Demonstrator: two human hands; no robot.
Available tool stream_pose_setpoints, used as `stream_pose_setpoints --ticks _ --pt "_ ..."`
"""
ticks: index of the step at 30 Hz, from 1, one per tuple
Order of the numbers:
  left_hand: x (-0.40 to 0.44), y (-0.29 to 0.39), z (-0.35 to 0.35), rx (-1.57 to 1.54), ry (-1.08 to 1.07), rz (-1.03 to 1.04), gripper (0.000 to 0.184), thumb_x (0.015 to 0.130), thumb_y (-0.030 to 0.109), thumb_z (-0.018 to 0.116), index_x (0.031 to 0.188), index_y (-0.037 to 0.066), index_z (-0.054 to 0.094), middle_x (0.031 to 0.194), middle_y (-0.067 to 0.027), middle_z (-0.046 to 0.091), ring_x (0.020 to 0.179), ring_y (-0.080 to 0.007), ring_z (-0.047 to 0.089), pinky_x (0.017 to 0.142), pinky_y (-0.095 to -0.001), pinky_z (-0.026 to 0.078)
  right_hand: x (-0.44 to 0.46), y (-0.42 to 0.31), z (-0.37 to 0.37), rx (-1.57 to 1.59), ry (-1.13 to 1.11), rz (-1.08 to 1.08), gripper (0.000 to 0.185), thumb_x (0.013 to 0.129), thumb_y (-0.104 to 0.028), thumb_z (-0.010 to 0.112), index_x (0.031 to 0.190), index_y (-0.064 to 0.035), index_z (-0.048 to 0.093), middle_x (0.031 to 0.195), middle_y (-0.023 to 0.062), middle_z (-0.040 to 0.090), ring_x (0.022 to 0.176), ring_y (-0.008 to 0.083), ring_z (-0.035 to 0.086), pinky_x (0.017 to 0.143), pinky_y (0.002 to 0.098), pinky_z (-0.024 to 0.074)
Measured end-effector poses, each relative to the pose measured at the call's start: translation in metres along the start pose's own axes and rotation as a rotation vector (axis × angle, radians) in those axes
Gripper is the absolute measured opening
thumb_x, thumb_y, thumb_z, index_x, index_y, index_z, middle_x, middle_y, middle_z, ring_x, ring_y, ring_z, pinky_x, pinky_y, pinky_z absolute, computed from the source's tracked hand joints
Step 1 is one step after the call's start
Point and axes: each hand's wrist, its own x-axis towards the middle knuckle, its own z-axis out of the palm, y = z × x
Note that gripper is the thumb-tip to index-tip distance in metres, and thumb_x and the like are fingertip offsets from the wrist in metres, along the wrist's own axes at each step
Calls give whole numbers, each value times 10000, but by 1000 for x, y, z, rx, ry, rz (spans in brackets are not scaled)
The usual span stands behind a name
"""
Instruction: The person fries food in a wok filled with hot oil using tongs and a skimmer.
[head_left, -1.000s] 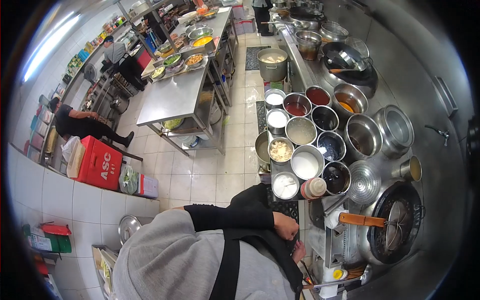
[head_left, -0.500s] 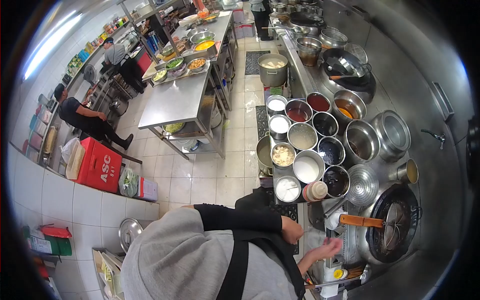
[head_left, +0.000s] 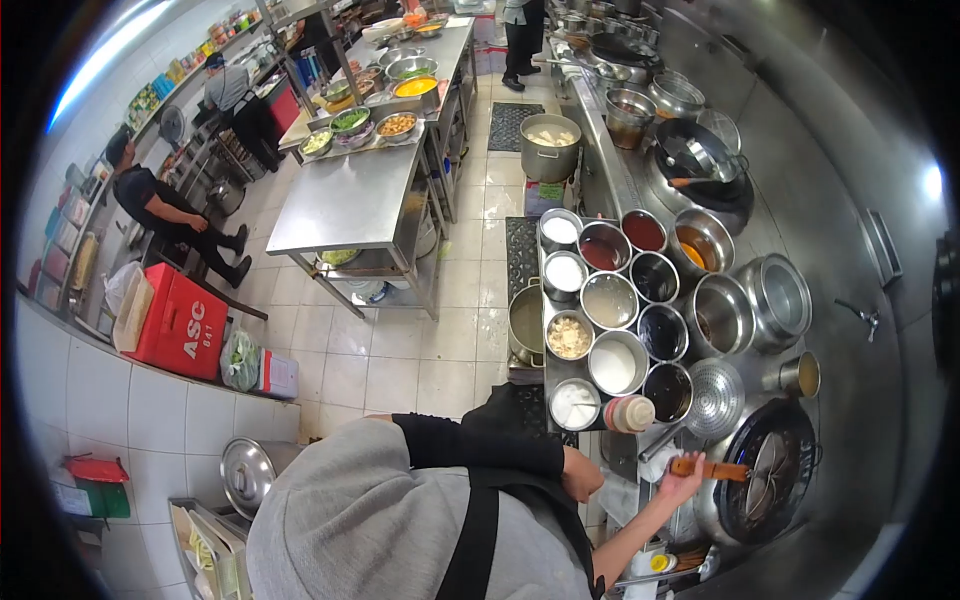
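My right hand (head_left: 682,483) is closed around the wooden handle (head_left: 712,469) of a round wire strainer (head_left: 768,466). The strainer's head lies in a dark wok (head_left: 745,512) on the stove at the right. Close to my apron, my left hand (head_left: 580,474) is held with its fingers curled under. Whatever it may hold is hidden. Just beyond it stand a squeeze bottle (head_left: 632,413) with a pale top and a pot of white powder (head_left: 574,404). A perforated ladle (head_left: 713,391) rests between the sauce pots and the wok.
Several metal pots of sauces and seasonings (head_left: 612,362) crowd the counter. A second wok (head_left: 690,160) sits further along the stove. A steel worktable (head_left: 335,212) with bowls stands across the tiled aisle. Co-workers, including a person in black (head_left: 160,205), stand at the left.
My right hand has reached forward and taken hold of the strainer's wooden handle. My left hand has barely moved. The view has shifted slightly.
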Motion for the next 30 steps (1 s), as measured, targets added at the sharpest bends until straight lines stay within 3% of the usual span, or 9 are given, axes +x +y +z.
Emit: stream_pose_setpoints --ticks 1,5,8,10,11,19,22,25,30 --pt "-6 -3 -5 13 8 19 352 936 264 631 995 -60 756 941 -311 728 918 -478 707 836 -538 553 20 1 -19 -6 -29 63 219 923 -179 828 1003 -70 657 832 14 631 746 127 617 608 339 531" --pt "-36 -15 -17 -87 102 11 352 918 266 632 943 -66 744 885 -298 718 852 -458 700 792 -539 539 -25 -39 -4 -464 331 -111 210 837 -56 796 929 -50 607 642 25 556 501 115 509 446 293 445" --pt "-46 -35 -14 -179 211 63 348 853 253 637 823 -84 720 777 -290 694 729 -427 688 701 -537 518 -12 -67 -53 -1059 165 -180 233 779 -97 760 927 0 608 750 127 646 620 234 647 565 398 553" --pt "-60 -40 -22 -181 227 66 346 859 250 635 824 -83 720 778 -288 695 728 -419 688 699 -535 516 -19 -67 -53 -1804 499 -674 363 752 -170 698 1027 51 612 920 264 688 848 408 724 783 528 592" --pt "-65 -45 -25 -190 217 65 347 862 251 636 822 -84 720 774 -285 694 720 -414 685 694 -533 515 -30 -72 -27 -1896 682 -365 474 815 -212 663 1190 72 597 1121 337 699 1087 499 689 980 576 537" --pt "-77 -71 -32 -165 200 171 346 863 255 657 822 -81 726 737 -260 687 689 -384 667 676 -515 506 -17 -96 -22 -1889 639 -349 483 814 -253 611 1154 86 664 1089 346 716 1115 509 674 984 573 518" --pt "-99 -71 -53 -181 82 84 344 914 250 643 911 -76 751 883 -319 708 842 -482 694 780 -549 532 34 -105 -93 -1831 648 -415 473 826 -168 600 1223 78 678 902 241 736 881 424 736 807 515 574" --pt "-104 -90 -50 -176 100 127 342 912 249 639 881 -72 753 875 -312 711 824 -488 691 765 -551 533 -31 -104 -18 -1754 616 -333 441 857 -279 759 1119 76 759 940 266 755 824 323 716 818 546 541" --pt "-100 -109 -45 -135 43 224 342 912 251 631 869 -65 756 886 -306 717 833 -487 695 769 -554 540 -75 -104 7 -1616 490 -351 420 852 -217 711 1158 68 745 882 213 721 778 293 697 764 500 539"
